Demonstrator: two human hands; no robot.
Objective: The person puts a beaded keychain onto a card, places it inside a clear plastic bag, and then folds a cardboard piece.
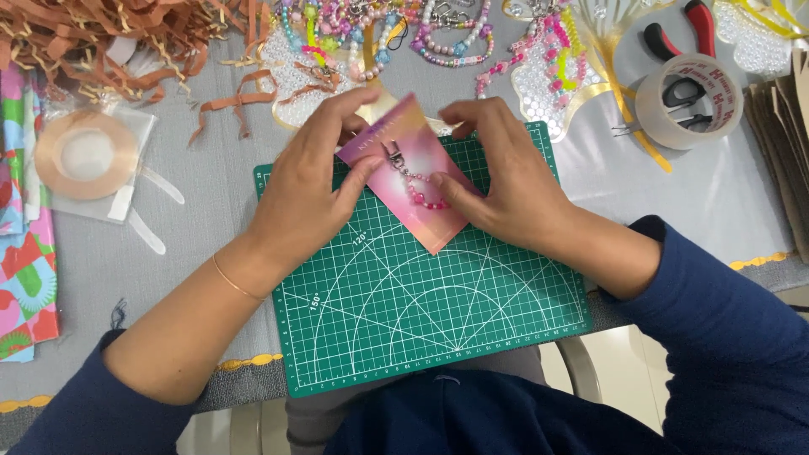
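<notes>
Head view: both hands meet over a green cutting mat (438, 303) that lies on the grey-covered counter (716, 202), its near edge overhanging toward the person's lap. The left hand (308, 190) comes in from 8 o'clock and the right hand (501, 181) from 4 o'clock, and between them they hold a pink card (421, 190) turned corner-down like a diamond, its upper part lifted slightly off the mat. On the card sits a small beaded charm (417, 190) with a metal clasp at its top and a short loop of pink-red beads below.

The left fingers (354, 126) curl round the card's upper-left edge, thumb on the face and the rest behind, pinching it so it stays steady. The right fingers (472, 118) are bent over the upper-right edge, while the right thumb presses the bead loop flat against the card, seemingly to keep the charm from sliding.

At 12 o'clock beyond the mat lies a heap of bead strands (421, 34) on clear trays. At 10 o'clock is a tangle of brown paper shreds (118, 42), with a roll of copper-coloured tape (86, 154) at 9 o'clock. At 2 o'clock a roll of packing tape (689, 99) rests over red-handled pliers (687, 29), all within arm's reach.
</notes>
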